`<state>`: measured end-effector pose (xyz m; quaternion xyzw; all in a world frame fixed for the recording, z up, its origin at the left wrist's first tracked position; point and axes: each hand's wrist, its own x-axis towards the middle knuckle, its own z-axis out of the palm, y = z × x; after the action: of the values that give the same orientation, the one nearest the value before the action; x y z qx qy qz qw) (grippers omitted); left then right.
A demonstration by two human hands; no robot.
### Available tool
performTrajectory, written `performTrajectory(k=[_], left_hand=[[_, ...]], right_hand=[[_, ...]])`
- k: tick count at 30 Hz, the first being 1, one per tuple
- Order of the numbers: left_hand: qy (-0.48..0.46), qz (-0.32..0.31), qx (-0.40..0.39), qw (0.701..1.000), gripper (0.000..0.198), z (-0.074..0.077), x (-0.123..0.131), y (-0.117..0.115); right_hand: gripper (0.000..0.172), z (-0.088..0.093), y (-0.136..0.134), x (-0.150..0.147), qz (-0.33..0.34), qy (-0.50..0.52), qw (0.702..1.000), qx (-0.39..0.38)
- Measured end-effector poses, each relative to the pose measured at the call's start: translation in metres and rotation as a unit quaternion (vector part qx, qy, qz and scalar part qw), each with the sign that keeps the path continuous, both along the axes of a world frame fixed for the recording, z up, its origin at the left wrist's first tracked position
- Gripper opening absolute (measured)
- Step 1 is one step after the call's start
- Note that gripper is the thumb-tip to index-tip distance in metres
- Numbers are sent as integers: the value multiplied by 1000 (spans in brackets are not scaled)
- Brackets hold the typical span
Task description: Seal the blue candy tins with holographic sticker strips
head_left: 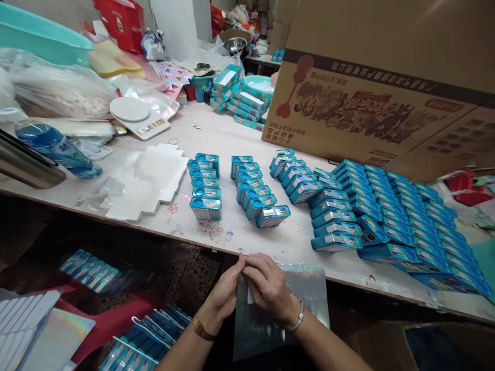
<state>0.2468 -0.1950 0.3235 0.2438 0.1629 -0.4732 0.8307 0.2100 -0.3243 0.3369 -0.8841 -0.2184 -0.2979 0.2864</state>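
In front of the table's near edge, a flat see-through plastic bag (311, 299) hangs below both hands, with a shimmering strip along its top. My left hand (224, 291), with a brown band at the wrist, pinches the bag's upper left corner. My right hand (266, 286), wearing a silver bracelet, has its fingers closed on the same edge, close against the left fingertips. A small white patch shows on the bag under the right hand. On the table beyond stand small blue boxes (207, 208) in a short row, with a second row of blue boxes (253, 193) beside it.
Many more blue boxes (336, 226) fill the table's right side before a large cardboard carton (348, 93). White cut-out sheets (147, 180), a scale (145, 129) and a blue bottle (58, 147) lie left. Bagged blue boxes (143, 340) sit below, near a red stool (108, 314).
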Motion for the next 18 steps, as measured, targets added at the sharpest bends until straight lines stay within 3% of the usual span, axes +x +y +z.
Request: performTrajectory(k=[3,7,10,12,15,18], left_hand=[[-63,11,36,997,36,2,0,-1],[-84,-34,92,992,56,3,5,-1],[-77,-47,114,989,61,1,8,-3],[-92,-43,112,988,62,0,8,-4],[-113,-38,113,986,61,3,7,-6],[-107,-36,123,986,61,6,6,-7]], right_hand=[[24,12,-4,-22,13,-18,1000,-19],[27,47,-21,-68,-1,-43,999,2],[49,64,-35,-74,-63,-21,998,18],[63,61,-40,-60,-81,36,995,-44],[71,42,-43,-34,-86,109,980,-140],[74,23,-43,-27,-73,116,977,-165]])
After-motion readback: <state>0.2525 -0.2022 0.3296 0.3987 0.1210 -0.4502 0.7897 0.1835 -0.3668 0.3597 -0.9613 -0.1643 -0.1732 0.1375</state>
